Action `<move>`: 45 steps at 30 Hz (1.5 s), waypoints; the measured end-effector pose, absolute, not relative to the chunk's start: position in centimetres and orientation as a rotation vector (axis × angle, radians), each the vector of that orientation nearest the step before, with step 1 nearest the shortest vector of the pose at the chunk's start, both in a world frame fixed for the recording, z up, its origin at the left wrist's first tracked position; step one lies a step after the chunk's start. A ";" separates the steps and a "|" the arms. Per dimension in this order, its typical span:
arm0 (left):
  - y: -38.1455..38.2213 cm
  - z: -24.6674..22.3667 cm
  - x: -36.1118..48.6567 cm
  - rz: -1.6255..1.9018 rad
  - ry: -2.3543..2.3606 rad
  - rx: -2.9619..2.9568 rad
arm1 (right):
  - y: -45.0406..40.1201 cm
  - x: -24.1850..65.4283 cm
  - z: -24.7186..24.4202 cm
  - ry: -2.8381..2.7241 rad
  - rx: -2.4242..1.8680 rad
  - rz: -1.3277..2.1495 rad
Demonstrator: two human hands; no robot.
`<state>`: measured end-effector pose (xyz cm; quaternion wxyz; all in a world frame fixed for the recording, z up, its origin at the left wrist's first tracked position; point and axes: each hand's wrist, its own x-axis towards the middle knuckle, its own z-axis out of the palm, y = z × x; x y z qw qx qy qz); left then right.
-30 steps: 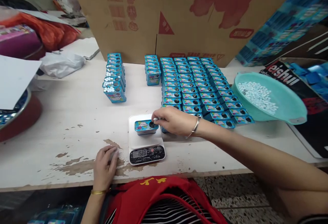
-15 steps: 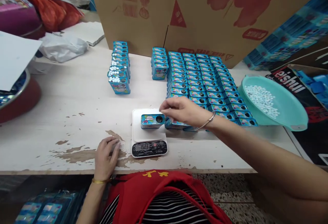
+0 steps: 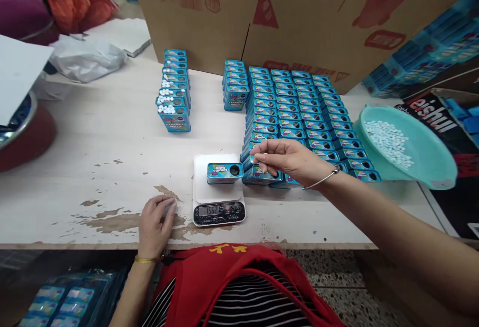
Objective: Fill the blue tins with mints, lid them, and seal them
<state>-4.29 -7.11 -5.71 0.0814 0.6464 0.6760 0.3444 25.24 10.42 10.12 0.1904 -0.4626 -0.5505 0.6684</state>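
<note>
The blue rectangular printed tin with a dark round opening [image 3: 221, 172] stood on the white plastic digital scale [image 3: 217, 195]. The right hand [image 3: 295, 162] hung over the tin rows beside it, fingertips nearly pinched; contents could not be told. The left hand [image 3: 154, 221] rested loosely curled on the table, its grasp hidden. Judged risk: a careless sweep of the right wrist could topple neighbouring tins. Surface: white, peeling tabletop [image 3: 119, 167], brown cardboard carton [image 3: 217, 33] behind, speckled floor [image 3: 322, 267] below.

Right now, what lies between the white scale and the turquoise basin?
In the head view, rows of blue tins stand between the scale and the basin, with the right hand over their near end.
</note>
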 end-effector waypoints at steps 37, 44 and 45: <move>1.9 4.7 0.8 0.909 1.313 3.004 | 2.5 18.6 3.3 0.126 -0.981 2.177; 1.3 3.6 0.6 0.933 1.327 2.918 | 2.4 18.7 3.3 0.108 -1.041 2.185; 1.2 3.4 0.6 0.950 1.333 2.881 | 2.4 18.7 3.3 0.097 -1.039 2.184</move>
